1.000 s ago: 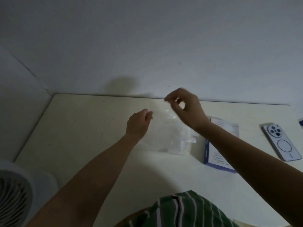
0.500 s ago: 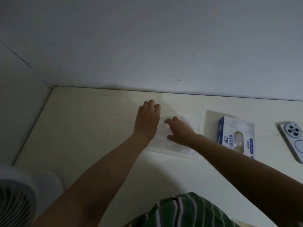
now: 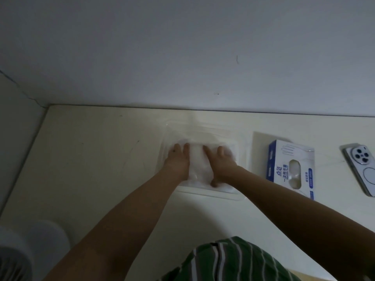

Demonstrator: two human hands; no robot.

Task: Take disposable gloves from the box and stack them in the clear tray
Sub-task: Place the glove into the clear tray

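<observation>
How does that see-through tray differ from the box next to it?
The clear tray is transparent and shallow; the glove box is opaque, white and blue with print. The left hand and right hand press gloves flat in the tray; the box lies untouched to its right. Both rest on the cream table.

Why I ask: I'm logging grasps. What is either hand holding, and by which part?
Nothing is held. The left hand and right hand lie flat, fingers straight, pressing down on the gloves stacked in the clear tray.
</observation>
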